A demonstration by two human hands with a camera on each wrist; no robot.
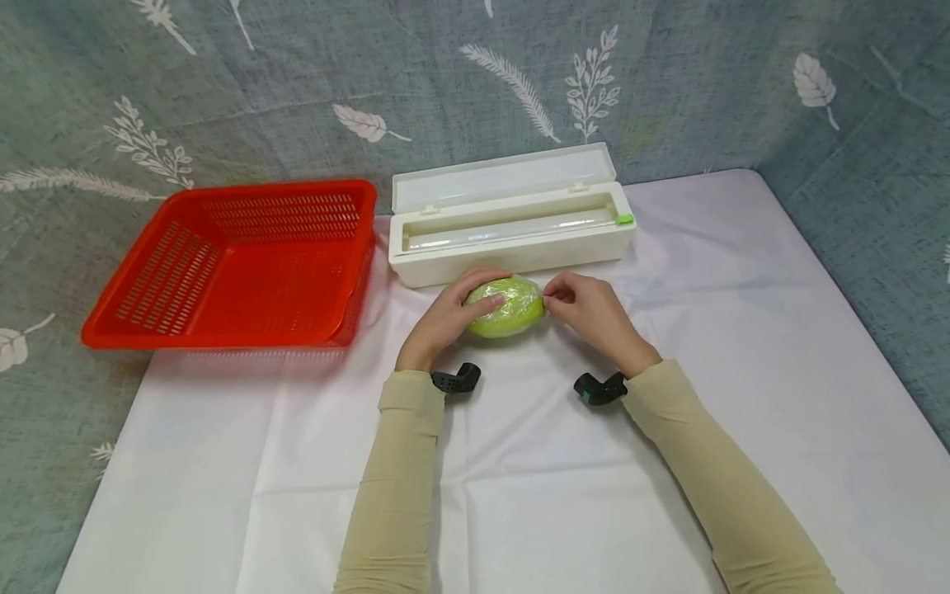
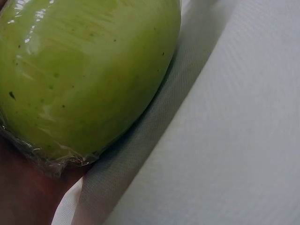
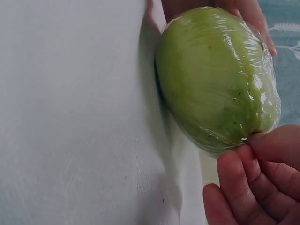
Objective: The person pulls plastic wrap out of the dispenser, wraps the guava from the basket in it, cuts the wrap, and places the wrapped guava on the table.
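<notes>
A green mango (image 1: 512,309) covered in clear plastic wrap lies on the white cloth, its film shiny and wrinkled. My left hand (image 1: 453,305) grips it from the left, thumb over the top and fingers round the far side. At the right end, my right hand (image 1: 586,309) pinches the plastic wrap (image 3: 246,139) between thumb and curled forefinger. The right wrist view shows the film drawn close over the speckled mango (image 3: 211,75). Gathered film bunches at the mango's other end in the left wrist view, against the left hand (image 2: 28,187).
Just behind the hands stands a white plastic wrap dispenser (image 1: 512,247), lid (image 1: 505,177) raised, a film roll inside and a green slider (image 1: 624,219) at its right. A red plastic basket (image 1: 223,342) sits at the left. Patterned grey-green fabric (image 1: 445,74) hangs behind the table.
</notes>
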